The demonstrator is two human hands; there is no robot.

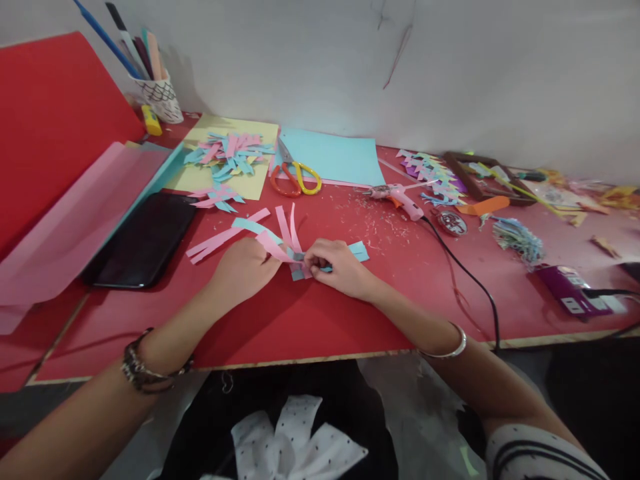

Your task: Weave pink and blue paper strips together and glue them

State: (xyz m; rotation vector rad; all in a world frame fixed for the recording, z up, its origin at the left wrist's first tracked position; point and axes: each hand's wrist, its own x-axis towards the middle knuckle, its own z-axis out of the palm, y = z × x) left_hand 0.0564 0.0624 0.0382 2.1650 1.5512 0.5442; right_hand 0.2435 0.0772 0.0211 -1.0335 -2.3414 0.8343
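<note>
My left hand (247,267) is closed on a pink paper strip (273,247), just above the red tabletop. Close beside it, my right hand (340,265) has its fingers curled in a pinch at the middle of the crossing pink and blue strips. Two pink strips (286,228) stand up between the hands. A light blue strip (361,251) sticks out past my right hand. Left of the hands lie a slit pink strip (215,245) and a curved blue strip (256,229). My fingers hide where the strips meet.
Orange-and-yellow scissors (300,175) lie behind the hands, by a pile of folded paper pieces (233,150). A pink glue gun (397,198) trails a black cord. A black phone (145,240) lies left; a purple power strip (573,290) sits right. A pen cup (163,99) stands against the wall.
</note>
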